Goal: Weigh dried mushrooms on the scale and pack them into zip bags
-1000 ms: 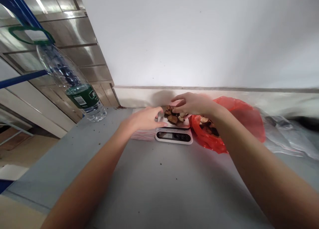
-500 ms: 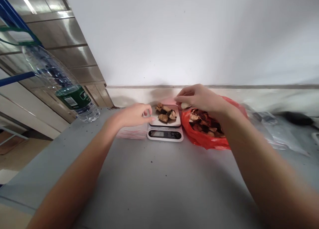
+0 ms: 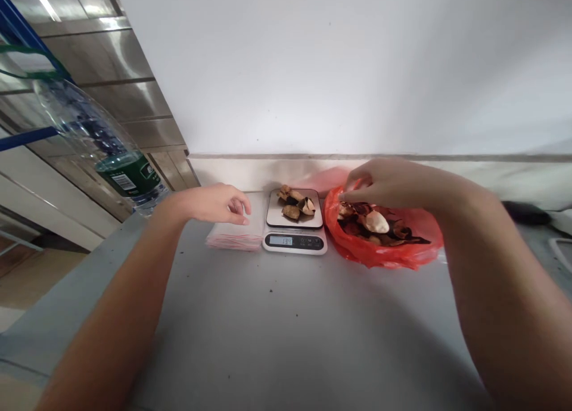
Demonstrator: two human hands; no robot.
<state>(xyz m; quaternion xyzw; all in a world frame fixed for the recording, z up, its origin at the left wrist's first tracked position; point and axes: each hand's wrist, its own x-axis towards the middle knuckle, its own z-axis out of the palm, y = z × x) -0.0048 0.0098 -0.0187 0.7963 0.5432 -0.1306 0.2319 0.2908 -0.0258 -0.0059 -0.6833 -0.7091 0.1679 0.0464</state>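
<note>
A small kitchen scale [image 3: 296, 242] carries several dried brown, curled pieces [image 3: 297, 206] on its plate, and its display is lit and seems to read 134 or 13.4. To its left, my left hand [image 3: 221, 204] hovers over a stack of clear zip bags [image 3: 236, 235], fingers loosely curved and apart, holding nothing. On the scale's right stands an open red plastic bag [image 3: 379, 257] filled with dark and reddish dried pieces. A pale piece [image 3: 376, 221] lies on top of them. My right hand [image 3: 370, 184] is at the bag's left rim, thumb and fingers curved apart; its fingertips are partly hidden.
A large clear water bottle [image 3: 129, 173] with a green label and handle stands at the table's left edge. The wall [image 3: 313, 71] rises right behind the scale. Dark crumbs dot the grey tabletop [image 3: 268, 327]. A black object [image 3: 527, 213] lies at the far right.
My right hand has moved right from beside the scale to above the red bag; the pale piece it held is seemingly now in the bag. My left hand has drawn left, away from the scale.
</note>
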